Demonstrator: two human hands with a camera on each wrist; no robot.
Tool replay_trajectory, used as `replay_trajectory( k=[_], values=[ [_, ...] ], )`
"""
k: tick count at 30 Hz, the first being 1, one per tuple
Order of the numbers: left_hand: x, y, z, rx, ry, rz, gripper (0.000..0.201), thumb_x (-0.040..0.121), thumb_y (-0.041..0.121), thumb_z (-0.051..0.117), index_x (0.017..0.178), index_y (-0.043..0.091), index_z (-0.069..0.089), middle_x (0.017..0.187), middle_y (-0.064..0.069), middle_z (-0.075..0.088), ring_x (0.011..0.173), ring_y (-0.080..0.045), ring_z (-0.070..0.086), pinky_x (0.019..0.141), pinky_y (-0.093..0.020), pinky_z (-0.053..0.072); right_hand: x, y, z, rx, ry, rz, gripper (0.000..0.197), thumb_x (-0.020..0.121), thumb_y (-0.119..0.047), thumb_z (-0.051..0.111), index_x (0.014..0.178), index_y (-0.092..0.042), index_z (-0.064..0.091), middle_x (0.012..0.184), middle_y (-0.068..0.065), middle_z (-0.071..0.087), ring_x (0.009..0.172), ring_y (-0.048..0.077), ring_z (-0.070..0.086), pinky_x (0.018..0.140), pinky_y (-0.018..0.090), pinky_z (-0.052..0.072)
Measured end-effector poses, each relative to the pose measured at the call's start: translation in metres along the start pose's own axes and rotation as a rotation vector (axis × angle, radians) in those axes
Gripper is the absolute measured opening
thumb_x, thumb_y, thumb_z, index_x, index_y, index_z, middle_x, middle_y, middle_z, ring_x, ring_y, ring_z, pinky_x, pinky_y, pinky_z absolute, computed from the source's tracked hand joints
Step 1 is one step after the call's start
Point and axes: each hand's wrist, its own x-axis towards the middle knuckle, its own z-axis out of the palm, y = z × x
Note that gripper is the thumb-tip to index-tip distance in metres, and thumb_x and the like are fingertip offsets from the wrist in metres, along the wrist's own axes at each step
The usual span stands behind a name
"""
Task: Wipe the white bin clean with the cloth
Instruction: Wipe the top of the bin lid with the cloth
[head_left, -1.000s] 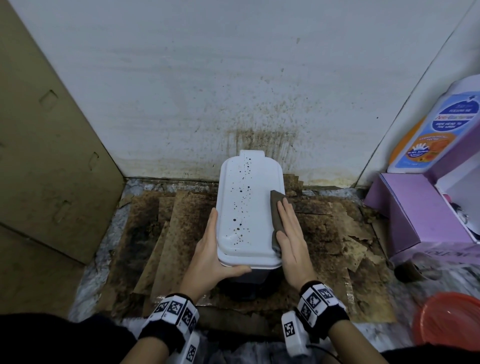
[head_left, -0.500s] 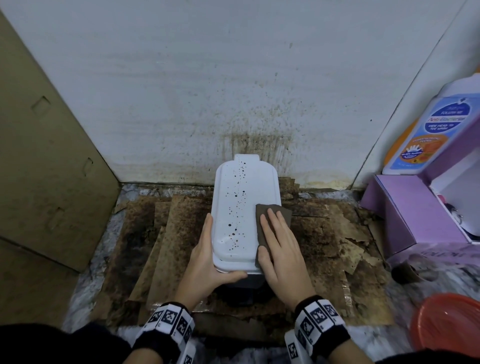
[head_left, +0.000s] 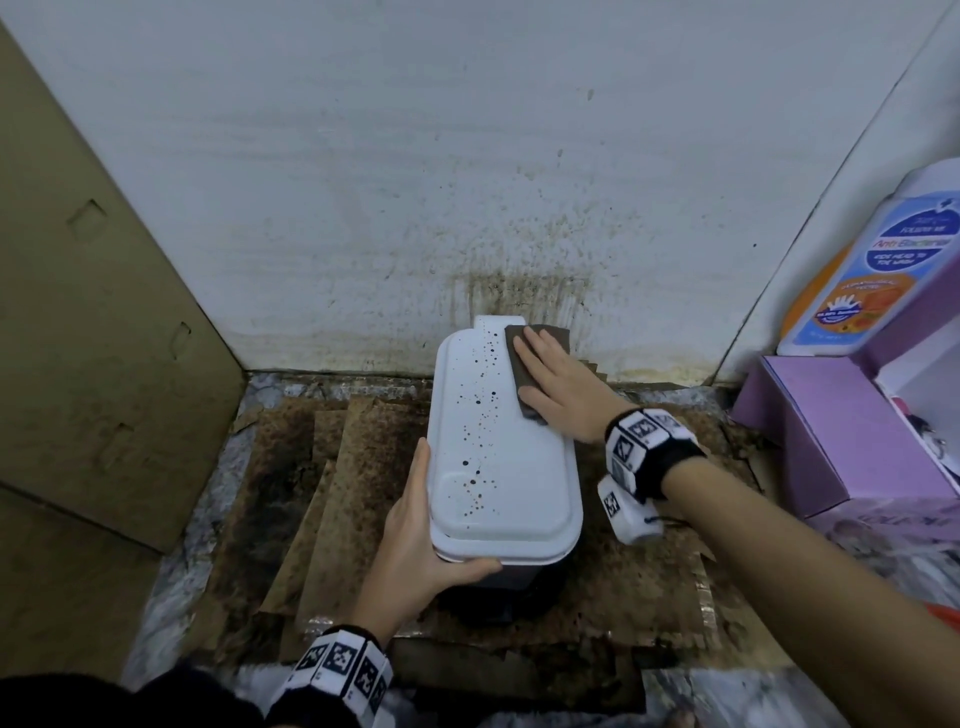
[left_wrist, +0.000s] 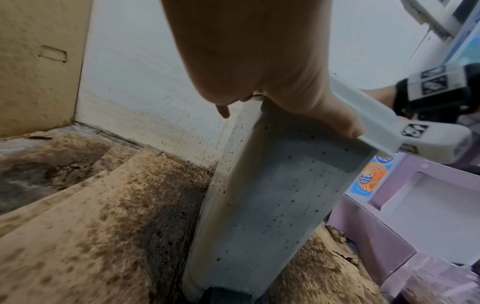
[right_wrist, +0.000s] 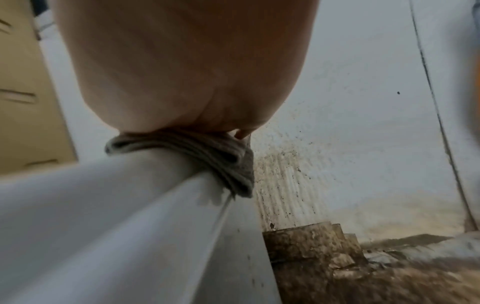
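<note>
White plastic bin with a dark-speckled lid (head_left: 498, 441) stands on stained brown cardboard sheets (head_left: 343, 499) on the floor, its far end close to the spattered white wall (head_left: 467, 182). Left hand (head_left: 415, 545) grips the lid's near-left corner, thumb curled under the front rim, fingers straight along the left edge. Right hand (head_left: 558, 387) lies flat, fingers straight, pressing a folded brown-grey cloth (head_left: 519, 364) on the lid's far-right edge; the cloth overhangs that edge in the right wrist view. Open room: cardboard floor left of the bin up to a tan cardboard panel (head_left: 93, 312); right side tighter, with a purple box (head_left: 831, 447) and a bottle with a blue and orange label (head_left: 872, 270) near. Bin body hidden under the lid from the head; its speckled side shows only in the left wrist view. Bin's dark base mostly in shadow. Right fingertips hidden in the right wrist view, which is blurred. Red-orange object at right edge (head_left: 943, 613) cut off.
</note>
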Motion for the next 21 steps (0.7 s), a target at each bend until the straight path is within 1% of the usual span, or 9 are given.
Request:
replay_trajectory(
  k=[3, 5, 7, 9, 12, 13, 15, 18, 21],
  values=[
    [0.0, 0.002, 0.001, -0.021, -0.001, 0.008, 0.141, 0.064, 0.056, 0.094, 0.158, 0.051, -0.011, 0.167, 0.023, 0.018, 0.154, -0.006, 0.023, 0.12, -0.056, 0.035, 0.03, 0.01, -0.013, -0.026, -0.043, 0.012, 0.069, 0.108, -0.041, 0.032, 0.161, -0.015, -0.004, 0.169, 0.005, -0.012, 0.156, 0.021, -0.011, 0.127, 0.041, 0.0],
    [0.0, 0.003, 0.001, -0.029, -0.006, 0.002, 0.141, 0.064, 0.055, 0.095, 0.158, 0.051, -0.01, 0.167, 0.022, 0.02, 0.154, -0.006, 0.024, 0.119, -0.056, 0.035, 0.04, 0.011, -0.017, -0.049, -0.019, 0.019, 0.068, 0.108, -0.04, 0.032, 0.16, -0.014, -0.003, 0.169, 0.009, -0.008, 0.156, 0.024, -0.006, 0.126, 0.043, 0.003],
    [0.0, 0.001, 0.0, -0.007, 0.001, 0.003, 0.142, 0.063, 0.057, 0.094, 0.158, 0.051, -0.01, 0.166, 0.021, 0.023, 0.153, -0.008, 0.027, 0.118, -0.057, 0.036, 0.04, 0.008, -0.014, -0.059, 0.008, 0.029, 0.066, 0.108, -0.038, 0.03, 0.16, -0.013, -0.003, 0.169, 0.01, -0.008, 0.156, 0.025, -0.006, 0.126, 0.043, 0.002],
    [0.0, 0.0, 0.0, 0.017, 0.004, -0.001, 0.143, 0.061, 0.06, 0.094, 0.158, 0.051, -0.011, 0.166, 0.02, 0.024, 0.153, -0.009, 0.027, 0.118, -0.057, 0.036, 0.034, 0.009, -0.005, -0.078, 0.013, 0.034, 0.065, 0.109, -0.041, 0.024, 0.16, -0.014, -0.005, 0.169, 0.008, -0.01, 0.156, 0.025, -0.01, 0.127, 0.042, 0.0],
    [0.0, 0.0, 0.001, -0.001, -0.001, 0.001, 0.143, 0.062, 0.058, 0.095, 0.158, 0.051, -0.011, 0.167, 0.02, 0.021, 0.154, -0.008, 0.024, 0.119, -0.057, 0.035, 0.01, 0.006, 0.009, -0.133, 0.036, 0.002, 0.069, 0.104, -0.054, 0.006, 0.16, -0.016, -0.007, 0.168, 0.006, -0.013, 0.155, 0.023, -0.014, 0.127, 0.046, 0.004],
    [0.0, 0.001, 0.001, -0.008, -0.002, 0.003, 0.143, 0.062, 0.056, 0.095, 0.158, 0.051, -0.01, 0.167, 0.02, 0.02, 0.154, -0.007, 0.023, 0.119, -0.057, 0.035, -0.002, 0.002, 0.014, -0.109, 0.038, 0.002, 0.068, 0.105, -0.053, 0.008, 0.16, -0.017, -0.007, 0.168, 0.004, -0.014, 0.155, 0.021, -0.016, 0.127, 0.044, 0.003],
    [0.0, 0.0, 0.002, -0.029, -0.006, 0.004, 0.143, 0.062, 0.054, 0.096, 0.159, 0.05, -0.01, 0.169, 0.02, 0.017, 0.155, -0.007, 0.021, 0.12, -0.055, 0.034, -0.029, -0.012, 0.025, -0.039, 0.071, 0.009, 0.064, 0.108, -0.047, 0.018, 0.16, -0.018, -0.005, 0.168, 0.0, -0.015, 0.154, 0.016, -0.018, 0.127, 0.04, -0.001],
    [-0.002, 0.001, 0.001, -0.025, -0.005, 0.003, 0.144, 0.062, 0.056, 0.095, 0.158, 0.051, -0.011, 0.169, 0.021, 0.011, 0.156, -0.005, 0.018, 0.122, -0.053, 0.033, -0.071, -0.038, 0.045, 0.02, 0.186, 0.001, 0.063, 0.109, -0.044, 0.024, 0.161, -0.017, 0.0, 0.169, -0.002, -0.011, 0.154, 0.013, -0.019, 0.127, 0.037, -0.003],
    [-0.004, 0.0, 0.001, -0.001, -0.004, 0.001, 0.144, 0.061, 0.059, 0.094, 0.156, 0.053, -0.014, 0.169, 0.022, 0.01, 0.155, -0.005, 0.018, 0.122, -0.051, 0.033, -0.102, -0.06, 0.064, 0.101, 0.26, 0.035, 0.063, 0.109, -0.04, 0.029, 0.161, -0.019, 0.002, 0.169, -0.007, -0.011, 0.153, 0.007, -0.02, 0.126, 0.033, -0.005]
  ],
)
